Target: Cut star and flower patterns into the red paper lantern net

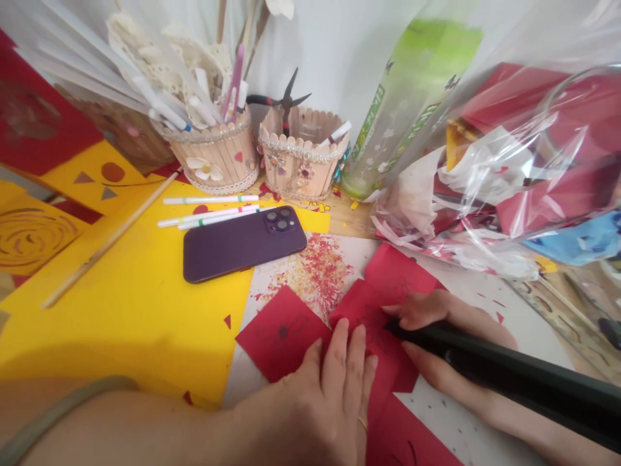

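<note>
My left hand [325, 395] lies flat with fingers stretched over red paper pieces, pressing them down. In my right hand [451, 330] is a thick black pen-like tool [504, 372]; its dark tip touches the middle red paper square [356, 301], where a dark flower drawing partly shows. The exact kind of tool is unclear. Left of my fingers, another red square [281, 330] bears a drawn flower with a dark centre. A red piece [398, 268] lies behind my right hand, and a red sheet [407, 433] with dark curved lines lies in front.
A purple phone [237, 249] and several white markers [211, 200] lie on yellow card [145, 310]. Behind stand two craft-stick holders [213, 158], one with pliers [287, 100], and a green-white cylinder [412, 97]. A clear bag [514, 162] of paper scraps fills the back right.
</note>
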The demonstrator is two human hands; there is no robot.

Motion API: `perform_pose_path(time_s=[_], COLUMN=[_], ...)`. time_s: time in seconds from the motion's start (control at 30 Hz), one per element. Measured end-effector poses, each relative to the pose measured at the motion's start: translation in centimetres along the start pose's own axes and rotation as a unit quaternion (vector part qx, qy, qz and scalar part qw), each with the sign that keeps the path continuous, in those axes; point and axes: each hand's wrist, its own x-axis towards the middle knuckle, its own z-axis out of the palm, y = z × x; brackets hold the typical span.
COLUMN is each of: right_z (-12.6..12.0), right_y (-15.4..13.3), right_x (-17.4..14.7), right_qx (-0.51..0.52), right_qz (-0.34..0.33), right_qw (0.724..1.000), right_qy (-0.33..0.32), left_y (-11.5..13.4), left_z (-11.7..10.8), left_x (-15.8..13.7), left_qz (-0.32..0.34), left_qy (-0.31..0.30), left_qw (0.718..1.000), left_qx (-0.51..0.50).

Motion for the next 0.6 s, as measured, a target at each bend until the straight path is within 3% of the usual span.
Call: perform_pose_path(time_s=[0.6], right_z=[0.32], right_y=[0.84], right_x=[0.15], right_qx=[-0.031], right_qz=[-0.090], right_qw=[0.993], right_qy=[-0.062], left_y=[0.10], left_z=[-0.03], left_x=[-0.16], left_qz=[-0.007], left_qy=[-0.013], left_qw=[1.000], left_qx=[0.024])
